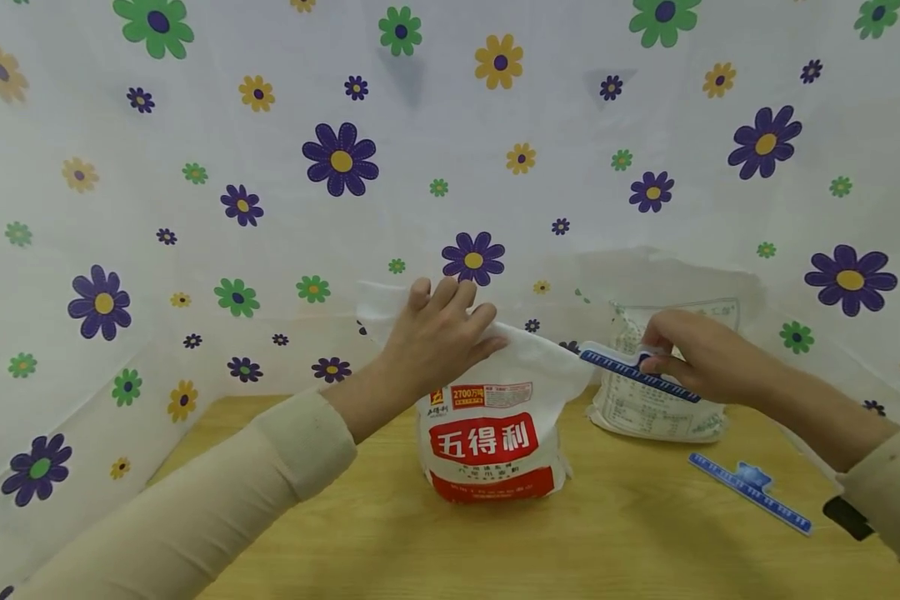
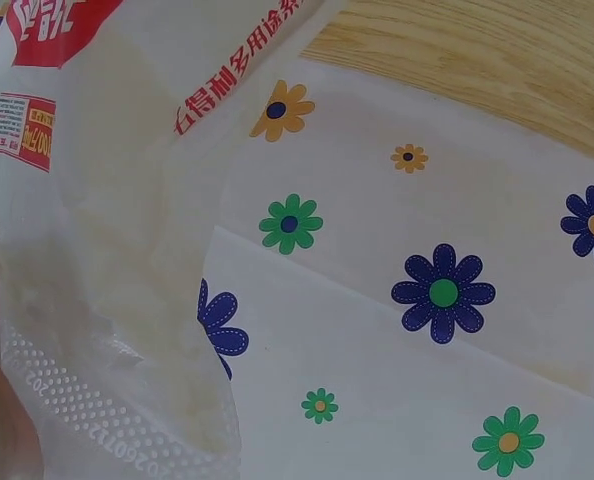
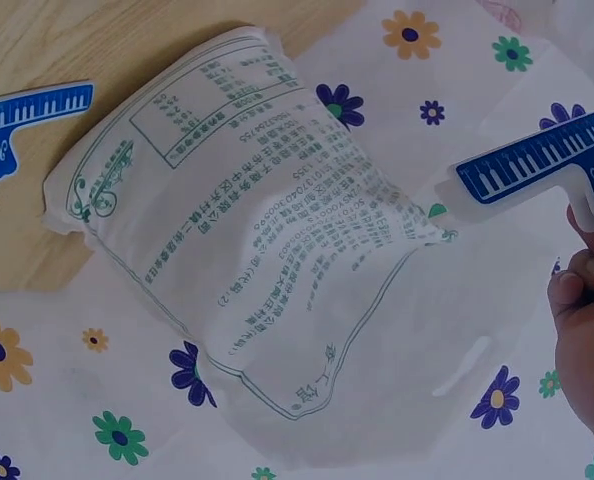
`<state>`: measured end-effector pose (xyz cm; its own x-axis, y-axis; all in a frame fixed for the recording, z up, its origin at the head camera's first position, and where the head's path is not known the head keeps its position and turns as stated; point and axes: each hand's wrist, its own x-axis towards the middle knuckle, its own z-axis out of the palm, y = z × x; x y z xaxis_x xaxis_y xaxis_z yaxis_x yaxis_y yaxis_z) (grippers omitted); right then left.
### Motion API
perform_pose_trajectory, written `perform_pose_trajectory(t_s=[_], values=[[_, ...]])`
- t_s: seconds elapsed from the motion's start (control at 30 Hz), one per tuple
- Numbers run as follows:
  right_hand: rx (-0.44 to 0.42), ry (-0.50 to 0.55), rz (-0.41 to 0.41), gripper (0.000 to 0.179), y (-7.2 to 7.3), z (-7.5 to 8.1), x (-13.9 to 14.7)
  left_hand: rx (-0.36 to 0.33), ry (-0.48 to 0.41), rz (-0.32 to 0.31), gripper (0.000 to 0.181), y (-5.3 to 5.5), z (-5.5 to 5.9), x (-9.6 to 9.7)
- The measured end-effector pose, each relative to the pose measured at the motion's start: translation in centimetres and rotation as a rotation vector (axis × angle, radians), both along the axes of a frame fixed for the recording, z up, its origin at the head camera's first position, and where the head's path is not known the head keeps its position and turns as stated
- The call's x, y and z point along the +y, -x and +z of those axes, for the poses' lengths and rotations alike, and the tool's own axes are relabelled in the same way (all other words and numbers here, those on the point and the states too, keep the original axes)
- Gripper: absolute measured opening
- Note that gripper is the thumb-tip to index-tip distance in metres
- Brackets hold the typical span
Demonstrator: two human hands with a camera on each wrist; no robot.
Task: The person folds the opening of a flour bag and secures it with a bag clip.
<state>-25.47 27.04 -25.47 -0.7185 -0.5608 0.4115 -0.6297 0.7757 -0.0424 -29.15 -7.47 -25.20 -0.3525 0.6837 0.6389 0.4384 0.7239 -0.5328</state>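
A white plastic flour bag (image 1: 487,440) with red labels stands upright on the table. My left hand (image 1: 441,333) grips its top edge, fingers curled over the plastic. In the left wrist view the bag's upper part (image 2: 107,230) looks see-through, with a dotted seal strip along the end; only a sliver of the hand shows at the left border. My right hand (image 1: 701,358) pinches the handle of a long blue sealing clip (image 1: 630,371) printed with piano keys. One end of this clip (image 3: 537,155) points at the bag's upper right corner.
Behind the right hand leans a second white bag (image 1: 656,408) with green print, its top loose against the backdrop. Another blue piano-key clip (image 1: 750,492) lies at the table's right side. Flower-patterned white sheeting (image 1: 285,242) encloses the wooden table (image 1: 375,542).
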Motion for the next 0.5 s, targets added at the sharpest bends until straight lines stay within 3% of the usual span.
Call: perform_pose_trajectory(t_s=[0.27, 0.4, 0.5], values=[[0.007, 0.008, -0.004, 0.018, 0.0, -0.4, -1.0, -0.022, 0.004, 0.016, 0.038, 0.0, 0.2, -0.2], [0.090, 0.000, 0.039, 0.021, 0.5, -1.0, -1.6, -0.002, 0.035, 0.048, 0.042, -0.1, 0.1, -0.3], [0.199, -0.007, 0.077, 0.023, 0.8, -1.7, -1.9, 0.025, 0.064, 0.078, 0.046, 0.0, -0.1, -0.3]])
